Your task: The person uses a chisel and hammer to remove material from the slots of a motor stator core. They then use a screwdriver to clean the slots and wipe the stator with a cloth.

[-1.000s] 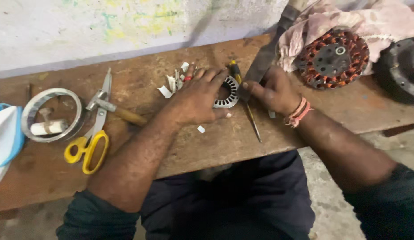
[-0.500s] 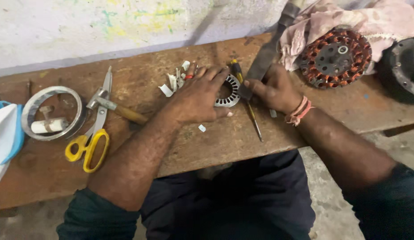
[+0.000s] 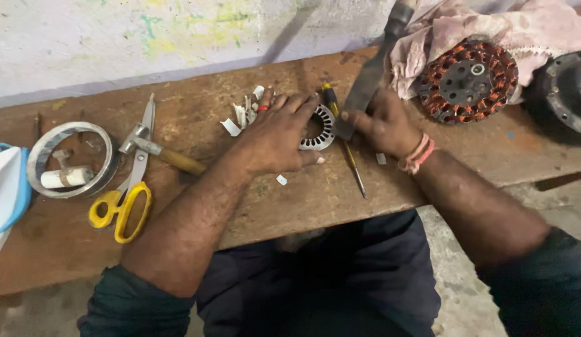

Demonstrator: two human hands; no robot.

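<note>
Left hand [image 3: 275, 134] pressed flat, fingers spread, over a small toothed metal stator ring [image 3: 320, 129] at mid-bench. Right hand [image 3: 385, 125] closed around a long dark flat tool [image 3: 368, 78], tip down at the ring's right edge. Just beside the ring, a screwdriver [image 3: 348, 153] lying on the worn wooden bench [image 3: 465, 162]. Paper scraps [image 3: 244, 115] beyond the left fingers. Well left: yellow-handled scissors [image 3: 125, 200], small hammer [image 3: 156, 153]. Far right, copper-wound stator [image 3: 468, 81] on pink cloth [image 3: 521, 31].

Both hands [image 3: 275, 134] on slotted metal ring [image 3: 320, 128]
</note>
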